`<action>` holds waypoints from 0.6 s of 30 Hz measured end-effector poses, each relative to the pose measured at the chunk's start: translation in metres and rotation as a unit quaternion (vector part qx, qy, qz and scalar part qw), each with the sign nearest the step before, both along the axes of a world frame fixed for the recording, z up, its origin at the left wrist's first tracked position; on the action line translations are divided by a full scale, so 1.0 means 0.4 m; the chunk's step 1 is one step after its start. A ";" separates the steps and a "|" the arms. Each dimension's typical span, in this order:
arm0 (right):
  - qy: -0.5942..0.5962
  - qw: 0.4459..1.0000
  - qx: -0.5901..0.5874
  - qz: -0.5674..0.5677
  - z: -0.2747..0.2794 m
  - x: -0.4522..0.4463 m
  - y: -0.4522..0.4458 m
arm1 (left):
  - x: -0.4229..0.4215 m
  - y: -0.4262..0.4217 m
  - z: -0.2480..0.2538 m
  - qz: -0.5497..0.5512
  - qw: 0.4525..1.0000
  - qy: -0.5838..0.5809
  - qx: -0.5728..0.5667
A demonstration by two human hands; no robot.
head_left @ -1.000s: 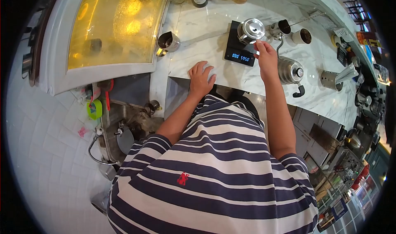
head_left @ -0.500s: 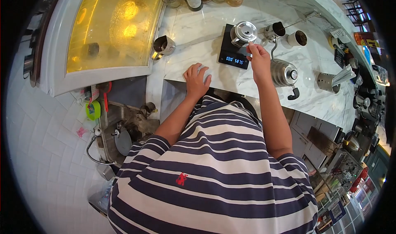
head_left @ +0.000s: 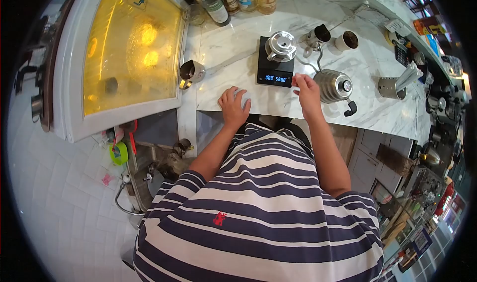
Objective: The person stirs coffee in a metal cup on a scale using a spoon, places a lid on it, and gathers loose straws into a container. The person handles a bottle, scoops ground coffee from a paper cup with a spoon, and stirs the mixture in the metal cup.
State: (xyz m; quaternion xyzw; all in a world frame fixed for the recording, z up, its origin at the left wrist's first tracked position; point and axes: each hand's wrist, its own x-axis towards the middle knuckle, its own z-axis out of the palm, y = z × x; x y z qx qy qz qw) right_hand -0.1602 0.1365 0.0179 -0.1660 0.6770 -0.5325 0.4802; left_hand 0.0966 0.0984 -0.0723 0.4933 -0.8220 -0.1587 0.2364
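Observation:
My left hand (head_left: 233, 104) rests with its fingers spread on the front edge of the marble counter (head_left: 218, 53). Beside the black scale (head_left: 274, 74), just right of its lit display, is my right hand (head_left: 306, 90), its fingers curled together; whether they hold something small cannot be made out. A metal pot with a lid (head_left: 281, 46) stands on the scale, apart from both hands. To the right of my right hand stands a gooseneck kettle (head_left: 334, 85) with a black handle.
A steel pitcher (head_left: 192, 73) stands at the left, near the yellow-lit glass case (head_left: 134, 48). Behind the scale are a metal cup (head_left: 318, 35) and a cup of dark grounds (head_left: 347, 41). Several bottles (head_left: 214, 8) stand at the back, and a straw holder (head_left: 392, 87) at the right.
My right hand has moved away from the metal pot, down and to the right of the display. The view has shifted. My left hand stays on the counter edge.

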 end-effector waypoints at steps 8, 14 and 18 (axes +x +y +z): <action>-0.016 0.997 0.054 -0.055 -0.010 0.015 0.203 | 0.004 -0.002 -0.004 -0.017 1.000 -0.011 0.015; 0.002 0.995 0.007 -0.100 -0.021 -0.070 0.369 | -0.042 0.063 0.035 0.004 0.999 0.041 0.007; 0.016 0.993 0.001 -0.115 -0.013 -0.179 0.540 | -0.157 0.193 0.081 -0.020 0.997 0.074 -0.010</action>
